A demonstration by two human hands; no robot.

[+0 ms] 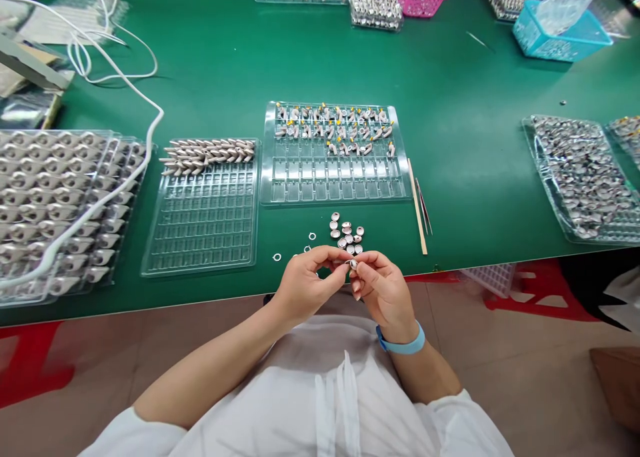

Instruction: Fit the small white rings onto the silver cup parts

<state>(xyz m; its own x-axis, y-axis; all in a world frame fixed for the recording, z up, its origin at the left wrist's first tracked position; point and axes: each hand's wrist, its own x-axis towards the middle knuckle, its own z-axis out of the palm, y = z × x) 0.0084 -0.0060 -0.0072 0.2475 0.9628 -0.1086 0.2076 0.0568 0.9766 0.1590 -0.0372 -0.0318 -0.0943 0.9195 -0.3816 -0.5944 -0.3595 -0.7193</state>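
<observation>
Clock centred on hands, green surface (210, 77). Half past nine: beige parts (47, 229) in trays, then part-filled tray (200, 233). Nine: white ring (273, 257). Left hand (306, 278): thumb and forefinger pinching small silvery part (354, 264) at clock centre. Twelve: round caps (349, 238) just beyond, clear tray (335, 171) farther. Right hand (389, 293): fingertips closed on same part. Half past one: wooden stick (417, 207), tweezers (423, 205).

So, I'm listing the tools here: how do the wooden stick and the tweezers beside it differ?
The wooden stick is pale and longer; the tweezers are darker and shorter. The stick is a single piece, while the tweezers have two prongs. Both lie on the green table, close together.
</observation>
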